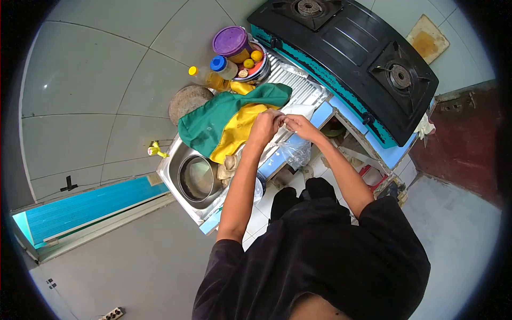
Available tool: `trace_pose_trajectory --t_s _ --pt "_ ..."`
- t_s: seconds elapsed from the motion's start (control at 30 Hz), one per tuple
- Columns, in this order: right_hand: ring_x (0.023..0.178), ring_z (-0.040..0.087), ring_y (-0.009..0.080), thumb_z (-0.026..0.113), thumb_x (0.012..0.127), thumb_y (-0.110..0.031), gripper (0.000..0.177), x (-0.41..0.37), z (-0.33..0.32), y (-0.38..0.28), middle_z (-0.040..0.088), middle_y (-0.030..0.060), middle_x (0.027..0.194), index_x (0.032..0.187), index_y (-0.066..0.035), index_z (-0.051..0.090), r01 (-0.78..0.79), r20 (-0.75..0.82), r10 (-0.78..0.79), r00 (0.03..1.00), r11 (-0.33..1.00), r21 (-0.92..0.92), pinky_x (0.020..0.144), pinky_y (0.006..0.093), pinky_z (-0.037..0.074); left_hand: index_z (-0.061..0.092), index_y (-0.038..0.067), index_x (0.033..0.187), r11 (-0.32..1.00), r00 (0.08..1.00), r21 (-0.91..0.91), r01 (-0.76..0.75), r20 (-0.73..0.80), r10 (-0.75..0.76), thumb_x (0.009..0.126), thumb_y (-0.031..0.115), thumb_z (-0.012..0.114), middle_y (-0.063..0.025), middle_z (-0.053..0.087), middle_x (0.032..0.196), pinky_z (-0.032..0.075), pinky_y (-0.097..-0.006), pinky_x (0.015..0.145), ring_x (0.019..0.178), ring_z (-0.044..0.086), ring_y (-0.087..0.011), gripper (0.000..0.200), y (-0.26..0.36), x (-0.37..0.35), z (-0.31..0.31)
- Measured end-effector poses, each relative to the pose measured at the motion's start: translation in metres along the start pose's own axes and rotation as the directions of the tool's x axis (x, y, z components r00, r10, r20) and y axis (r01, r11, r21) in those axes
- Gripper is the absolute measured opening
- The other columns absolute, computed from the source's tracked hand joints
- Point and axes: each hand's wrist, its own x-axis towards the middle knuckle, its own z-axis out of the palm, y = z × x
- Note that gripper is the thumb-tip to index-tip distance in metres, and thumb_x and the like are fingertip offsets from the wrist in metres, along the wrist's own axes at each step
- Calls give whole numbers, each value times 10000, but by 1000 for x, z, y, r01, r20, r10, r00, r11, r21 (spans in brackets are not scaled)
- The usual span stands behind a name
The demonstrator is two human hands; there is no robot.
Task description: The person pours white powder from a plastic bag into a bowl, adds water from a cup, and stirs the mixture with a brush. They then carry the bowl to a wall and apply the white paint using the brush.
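White bag [303,110], as it appears, lying crumpled at the front edge of the ribbed drainboard [309,93], just beyond your paired hands. Your left hand [265,127] is partly closed, its fingers curled inward; your right hand [301,127] is likewise bent at the fingers, thumb side toward its partner. The fingertips meet or nearly meet. Whether either hand has hold of the bag, or of something small between the fingers, you cannot tell at this scale.

Step in hand, as judged from the pose: close two-handed fingertip work at the counter edge. The next move calls for fine, coordinated finger control, with both wrists level and the work kept over the metal surface, since anything slipping forward could fall past the edge.

Surroundings: a green-and-yellow cloth [210,120] spreads beside your left hand, draped toward the sink [170,177], where a round metal pan [197,178] sits. A clear plastic bag [297,153] hangs below your hands, near the blue counter edge [323,113]. Beyond the cloth stand a purple-lidded tub [230,41], a blue-lidded jar [223,66] and a yellow-capped bottle [207,78]. The two-burner stove [346,37] occupies the raised counter on your right, apart from both hands.
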Motion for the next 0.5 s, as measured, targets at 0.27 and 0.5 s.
trace_pose_trajectory --t_s 0.27,0.5 --pt "712 524 98 494 967 -164 222 6 13 -11 562 -14 735 1039 15 606 113 -114 -132 985 981 -156 695 252 430 670 -24 973 1000 998 20 19 -58 -18 834 71 621 -211 664 912 502 -359 749 839 650 -341 176 -16 7 -13" --pt "670 549 102 507 934 -129 202 12 18 -4 614 32 697 888 11 646 97 -225 -146 963 972 -213 655 269 445 679 -12 967 984 985 -62 169 -25 -171 844 118 631 -210 659 910 502 -354 722 796 649 -317 186 -5 -9 -15"
